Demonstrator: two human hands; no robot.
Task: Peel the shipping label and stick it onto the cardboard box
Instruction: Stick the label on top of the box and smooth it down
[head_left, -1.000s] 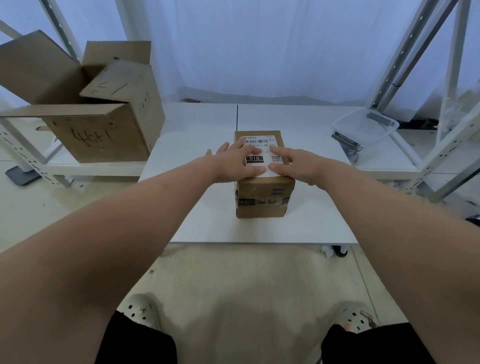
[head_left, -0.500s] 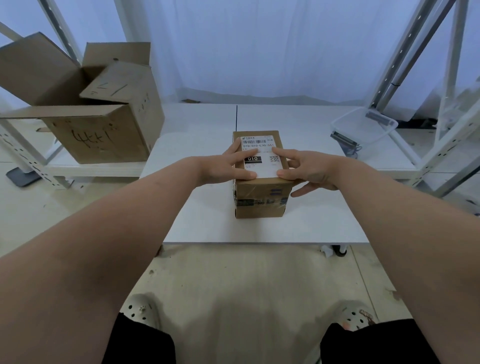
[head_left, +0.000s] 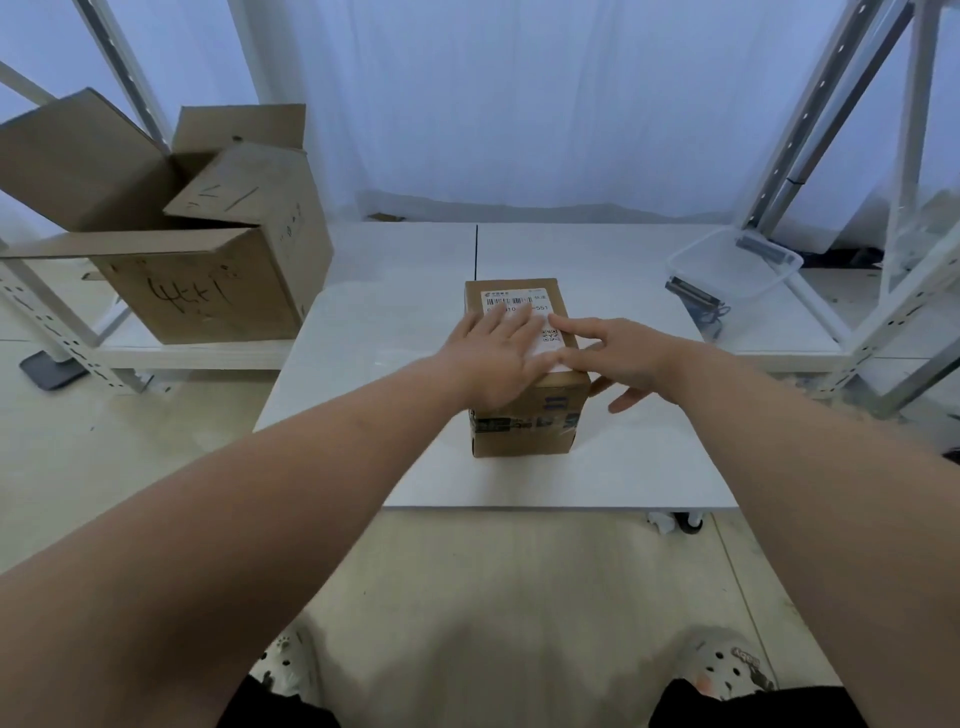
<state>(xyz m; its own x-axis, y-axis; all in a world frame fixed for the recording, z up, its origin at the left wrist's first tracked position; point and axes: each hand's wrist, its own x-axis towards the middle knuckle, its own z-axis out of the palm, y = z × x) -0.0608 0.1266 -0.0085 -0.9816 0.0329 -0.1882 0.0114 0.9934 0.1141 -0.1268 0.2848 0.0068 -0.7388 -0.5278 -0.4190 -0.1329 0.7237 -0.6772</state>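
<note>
Nearest to me, at the bottom, I see my two light shoes (head_left: 283, 660) on the floor, and in front of them begins the white table (head_left: 363, 426). On this table stands the cardboard box (head_left: 524, 431), closed, with tape across its front side. The shipping label (head_left: 514, 300) lies already on the top face of the box, so I judge that the peeling and the placing are done and that pressing it down is the step in hand. My left hand (head_left: 496, 361) lies flat on the label, its fingers (head_left: 511, 325) straight and close together, and it holds nothing. My right hand (head_left: 621, 358) also grips nothing. Its index finger (head_left: 571, 326) is stretched along the right edge of the label beside the small square code, the thumb touches the near edge, and the other fingers are spread in the air beside the right wall of the box. What is left, I think, is to rub the edges and corners flat. I cannot tell if some corner lifts, because my hands cover the near half. No other thing touches the box. Farther left, a big open carton (head_left: 208, 291) with handwriting sits on a low shelf, well apart. Farther right is a clear plastic tub (head_left: 737, 265) near a metal rack (head_left: 904, 291), and a white curtain (head_left: 519, 104) hangs behind everything.
</note>
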